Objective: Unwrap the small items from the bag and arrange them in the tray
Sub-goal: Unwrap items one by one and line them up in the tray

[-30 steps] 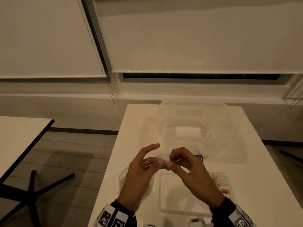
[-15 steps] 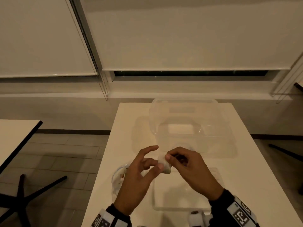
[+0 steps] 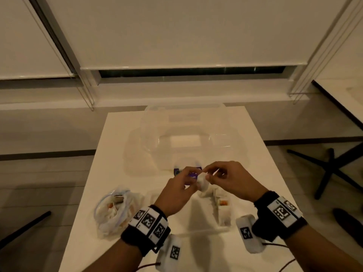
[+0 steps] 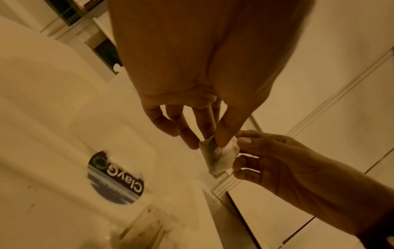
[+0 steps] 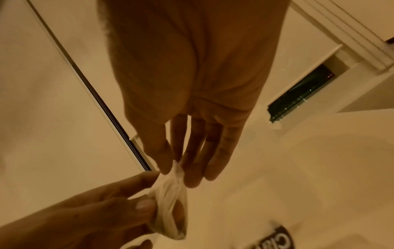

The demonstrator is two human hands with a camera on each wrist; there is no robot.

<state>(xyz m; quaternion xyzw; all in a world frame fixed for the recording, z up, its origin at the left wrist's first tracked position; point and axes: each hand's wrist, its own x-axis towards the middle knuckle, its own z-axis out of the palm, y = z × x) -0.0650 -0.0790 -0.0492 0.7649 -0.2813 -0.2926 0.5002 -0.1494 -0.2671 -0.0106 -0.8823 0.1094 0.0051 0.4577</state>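
While the bag (image 3: 115, 211) lay at the near left of the surface (image 3: 261, 173), both hands, left (image 3: 177, 190) and right (image 3: 231, 178), pinched one small wrapped item (image 3: 203, 182) above the tray (image 3: 224, 228).

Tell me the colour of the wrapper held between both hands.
White wrapper, clearest in the right wrist view.

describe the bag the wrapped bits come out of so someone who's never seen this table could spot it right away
On the white table, look to the near-left part, just left of the left hand and its banded wrist. The bag is a crumpled clear plastic pouch with a blue-edged open mouth, holding small white and orange pieces; unlike the rigid clear tub farther back, it is soft and slumped.
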